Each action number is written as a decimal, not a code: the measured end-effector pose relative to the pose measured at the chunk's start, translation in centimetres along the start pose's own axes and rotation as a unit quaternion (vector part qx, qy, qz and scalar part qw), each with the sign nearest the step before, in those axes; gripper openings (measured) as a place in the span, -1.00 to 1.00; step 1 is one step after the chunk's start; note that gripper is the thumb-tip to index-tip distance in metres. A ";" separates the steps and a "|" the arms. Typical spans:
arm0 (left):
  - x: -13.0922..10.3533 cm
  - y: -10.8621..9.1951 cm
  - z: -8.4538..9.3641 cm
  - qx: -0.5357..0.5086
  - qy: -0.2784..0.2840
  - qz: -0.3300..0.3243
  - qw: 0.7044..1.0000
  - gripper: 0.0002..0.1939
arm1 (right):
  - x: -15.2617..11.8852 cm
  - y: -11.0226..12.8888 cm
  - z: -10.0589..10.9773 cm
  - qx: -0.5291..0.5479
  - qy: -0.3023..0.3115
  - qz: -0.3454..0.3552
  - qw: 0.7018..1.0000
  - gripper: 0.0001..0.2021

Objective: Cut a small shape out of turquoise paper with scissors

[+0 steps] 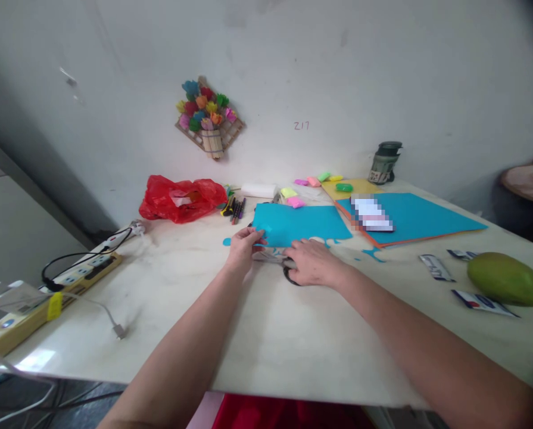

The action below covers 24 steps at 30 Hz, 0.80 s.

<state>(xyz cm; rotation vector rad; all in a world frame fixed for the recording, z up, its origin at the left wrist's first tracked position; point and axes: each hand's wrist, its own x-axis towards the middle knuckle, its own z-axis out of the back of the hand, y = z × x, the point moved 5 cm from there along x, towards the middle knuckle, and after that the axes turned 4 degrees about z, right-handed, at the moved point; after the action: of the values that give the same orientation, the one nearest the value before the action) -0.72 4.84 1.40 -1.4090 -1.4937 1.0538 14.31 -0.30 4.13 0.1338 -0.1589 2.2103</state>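
Note:
A blue sheet of paper (304,221) lies across the middle of the table in front of me. At its left front corner my left hand (243,245) is closed, pinching a piece of blue paper between thumb and fingers. My right hand (313,262) is wrapped round the black handle of a pair of scissors (289,274). The blades point left, toward my left hand. Blue paper scraps (373,254) lie to the right of the sheet, and another small blue bit (226,242) shows left of my left hand.
A red plastic bag (181,199) and several markers (237,210) lie at the back left. A phone (372,213) rests on more blue paper (427,217) at right, near a green fruit (506,279) and small packets (436,267). Along the left edge runs a power strip (87,268).

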 end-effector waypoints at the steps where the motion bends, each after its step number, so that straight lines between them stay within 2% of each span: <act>1: 0.0 0.0 0.0 -0.001 0.000 0.001 1.000 -0.70 | 0.0 0.1 0.0 -0.005 0.006 0.002 1.000 -0.64; 8: 0.0 -0.2 -0.1 -0.012 0.001 -0.002 1.000 -0.71 | 0.2 0.1 -0.2 -0.027 0.031 -0.010 0.999 -0.63; 13: 0.1 -0.8 0.3 -0.053 -0.026 -0.021 0.998 -0.70 | 0.4 -0.5 -0.1 -0.018 0.033 -0.013 0.999 -0.65; 16: 0.0 -1.3 0.6 -0.075 -0.042 -0.033 0.996 -0.69 | 0.4 -1.3 0.2 0.022 0.017 -0.039 0.999 -0.69; 18: 0.0 -1.5 0.6 -0.080 -0.050 -0.036 0.995 -0.68 | 0.5 -2.4 0.4 0.085 -0.004 -0.076 0.993 -0.74; 21: 0.1 -1.4 0.7 -0.078 -0.053 -0.034 0.995 -0.67 | 0.6 -4.5 0.1 0.237 -0.041 -0.144 0.960 -0.71; 23: 0.1 -1.2 0.6 -0.072 -0.044 -0.033 0.996 -0.67 | 0.7 -5.6 -0.4 0.381 -0.062 -0.167 0.907 -0.64; 24: 0.1 -1.1 0.5 -0.068 -0.037 -0.032 0.997 -0.67 | 0.8 -6.1 -0.7 0.458 -0.073 -0.177 0.868 -0.60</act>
<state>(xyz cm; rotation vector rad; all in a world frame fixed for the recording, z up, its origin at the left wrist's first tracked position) -1.57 4.93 2.28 -1.4190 -1.6798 0.9893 18.68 4.06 3.98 0.7851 0.7936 1.7324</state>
